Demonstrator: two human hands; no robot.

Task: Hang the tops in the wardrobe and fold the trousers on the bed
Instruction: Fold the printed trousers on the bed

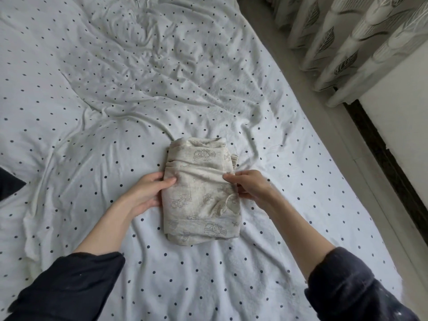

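A person's two hands hold a folded pair of beige printed trousers [201, 191] lying on a bed [97, 93] covered with a wrinkled white sheet dotted in black. The left hand [148, 193] grips the bundle's left edge, thumb on top of the cloth and fingers curled beneath the fold. The right hand [249, 185] pinches the right edge, fingers bent over a gathered ridge of fabric. The hands stand apart, one at each side of the bundle, both forearms bare below pushed-up dark sleeves [69, 286] and reaching in from the near edge of the view. The trousers sit near the middle of the bed, a drawstring showing on the top layer. Open sheet spreads to the far side and the left of the bundle. To the right, the mattress edge runs diagonally, with a pale strip of floor [324, 117] just beyond it and leaf-patterned curtains [342, 40] hanging at the far right. A dark piece of fabric [9, 184] pokes in at the left edge.
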